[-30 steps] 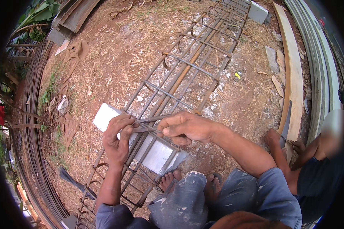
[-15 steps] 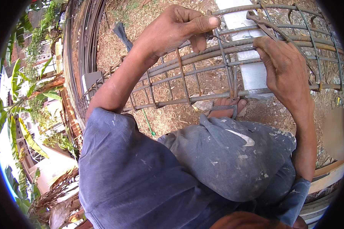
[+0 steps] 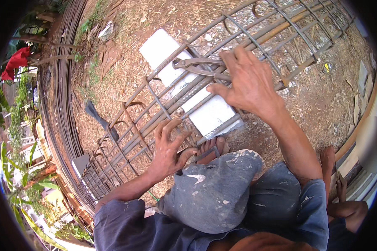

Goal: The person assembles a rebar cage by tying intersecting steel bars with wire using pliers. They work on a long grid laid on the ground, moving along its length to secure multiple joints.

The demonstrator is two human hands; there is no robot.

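Note:
A long steel rebar cage (image 3: 143, 131) of rods and square stirrups slants across from lower left to upper right. In my right hand (image 3: 252, 83) is a pair of pincers (image 3: 201, 67), the handles under my fingers and the jaws pointing left over the cage's upper rods. My left hand (image 3: 168, 148) is at the near side of the cage, fingers bent and apart, with the fingertips at the rods; nothing shows in it. A white block (image 3: 211, 113) lies under the cage. On its far side, a dark bundle of wire strands (image 3: 97, 116) hangs across a rod.
Long rods (image 3: 60, 75) lie stacked along the left. My sandalled foot (image 3: 213, 151) is beside the white block. Another person's arm and leg (image 3: 345, 209) show at right, near boards (image 3: 354, 157). A small yellow-and-black object (image 3: 327, 67) lies on the straw-covered ground.
The view has turned, so the cage slants more. My left hand has left the upper rods, its pinch now spread, and come lower. My right hand has moved left over the cage with the pincers.

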